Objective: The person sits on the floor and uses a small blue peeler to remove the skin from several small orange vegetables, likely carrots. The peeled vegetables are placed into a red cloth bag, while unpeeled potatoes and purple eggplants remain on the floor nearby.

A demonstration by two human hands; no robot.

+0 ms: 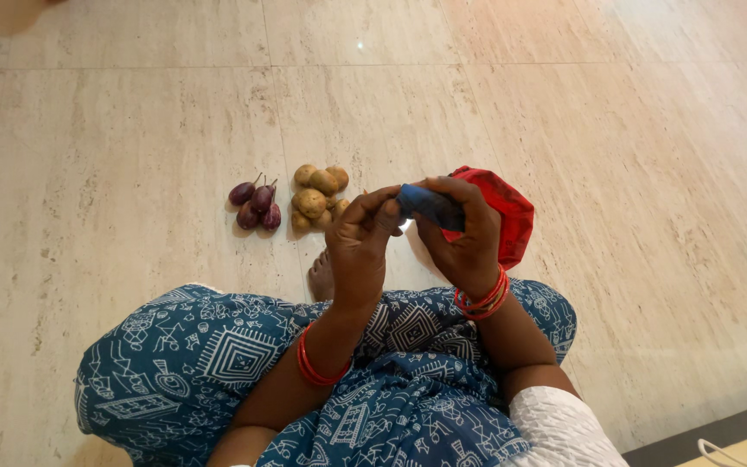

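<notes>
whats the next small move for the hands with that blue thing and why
Probably pull it open with the fingers: both the left hand and right hand pinch the small blue thing between them above the lap, over a red cloth, while the potatoes and small aubergines lie untouched on the floor.

Beyond the fingers [373,207] of the left hand [358,251] lie the potatoes [317,199], with the small eggplants [255,206] just left of them; both block a straight reach forward. A red cloth [512,216] bulges behind the right hand [464,233]. Bare floor [131,173] lies open far left, far right and ahead of the heaps.
</notes>
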